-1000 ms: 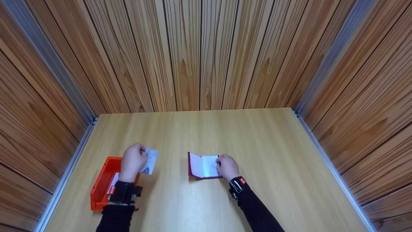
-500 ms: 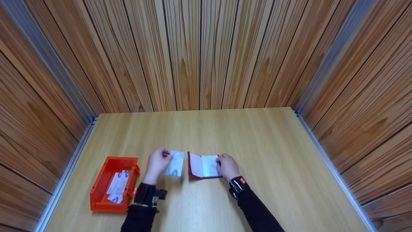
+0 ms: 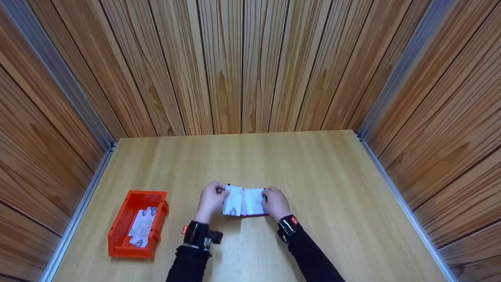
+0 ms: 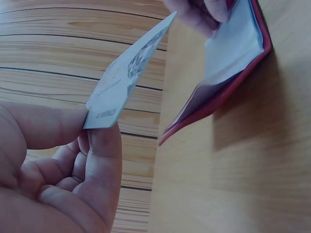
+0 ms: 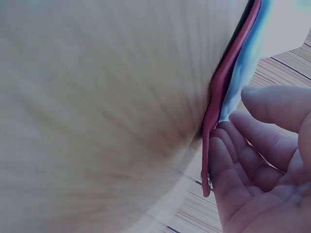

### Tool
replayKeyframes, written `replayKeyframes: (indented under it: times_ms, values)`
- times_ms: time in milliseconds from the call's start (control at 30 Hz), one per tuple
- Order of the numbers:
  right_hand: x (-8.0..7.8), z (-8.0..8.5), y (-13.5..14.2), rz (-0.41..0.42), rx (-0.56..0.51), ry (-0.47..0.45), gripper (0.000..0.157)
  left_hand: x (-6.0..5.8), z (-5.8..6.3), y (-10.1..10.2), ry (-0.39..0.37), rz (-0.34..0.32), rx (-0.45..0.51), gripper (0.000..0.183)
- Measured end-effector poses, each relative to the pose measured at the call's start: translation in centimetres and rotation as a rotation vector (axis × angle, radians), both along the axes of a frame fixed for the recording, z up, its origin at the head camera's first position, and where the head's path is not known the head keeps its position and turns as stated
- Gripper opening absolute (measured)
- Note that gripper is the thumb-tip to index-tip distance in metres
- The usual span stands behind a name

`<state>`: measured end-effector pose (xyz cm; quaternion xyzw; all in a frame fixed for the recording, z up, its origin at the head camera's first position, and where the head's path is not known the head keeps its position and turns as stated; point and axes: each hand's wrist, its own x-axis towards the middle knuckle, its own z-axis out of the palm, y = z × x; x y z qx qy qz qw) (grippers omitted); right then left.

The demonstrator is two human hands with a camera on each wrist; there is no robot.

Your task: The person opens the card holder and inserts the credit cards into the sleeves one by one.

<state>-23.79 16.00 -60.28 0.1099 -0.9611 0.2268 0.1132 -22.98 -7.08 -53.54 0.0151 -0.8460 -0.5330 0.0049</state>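
My left hand (image 3: 211, 200) pinches a small white card (image 4: 127, 77) by its edge, between thumb and fingers; a grey picture and small print show on its face. In the head view the card overlaps the left leaf of an open red card holder (image 3: 254, 201) with clear plastic sleeves. The left wrist view has the card raised beside the holder, apart from its sleeves (image 4: 233, 51). At the holder's right edge my right hand (image 3: 276, 204) grips the sleeves, its fingers against the inside of the red cover (image 5: 221, 94).
An orange-red bin (image 3: 117, 231) stands on the table to the left, with several white cards (image 3: 141, 227) lying in it. Wood-plank walls (image 3: 242, 70) with metal corner rails enclose the wooden table (image 3: 313, 168).
My left hand has carried the card rightward from over the bin to the holder's left leaf, uncovering the cards in the bin. The right hand and holder have stayed in place.
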Motion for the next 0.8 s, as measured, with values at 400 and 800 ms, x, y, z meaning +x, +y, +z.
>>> replayKeyframes:
  times_ms: [400, 800]
  values:
    - [0.7, 2.0, -1.8, 0.085, -0.434, -0.018, 0.022, 0.0, -0.9, 1.5, -0.044, 0.043, 0.077, 0.006]
    - [1.8, 3.0, -3.2, 0.041, -0.742, -0.372, 0.024, 0.2, -1.2, 3.0, 0.006, 0.074, 0.099, 0.008]
